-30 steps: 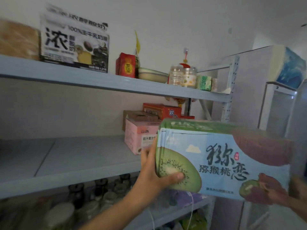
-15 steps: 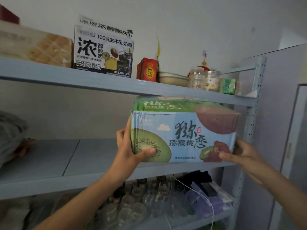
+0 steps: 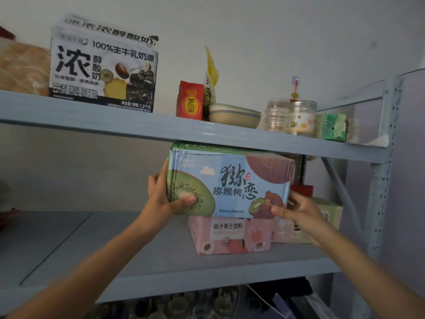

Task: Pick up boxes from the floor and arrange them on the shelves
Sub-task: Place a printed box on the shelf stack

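A blue and green kiwi box sits on top of a pink juice box on the middle shelf, its top just under the upper shelf. My left hand grips the kiwi box's left end, thumb on its front face. My right hand holds its lower right corner, fingers curled on the front. Behind the right hand stands a pale green and pink box.
The upper shelf carries a white milk carton box, a red packet, stacked bowls, two clear jars and a green packet. A perforated upright bounds the right side. Glass jars fill the lower shelf.
Both hands have carried the kiwi box forward and rightward into the shelf, and it now rests on the pink juice box under the upper shelf.
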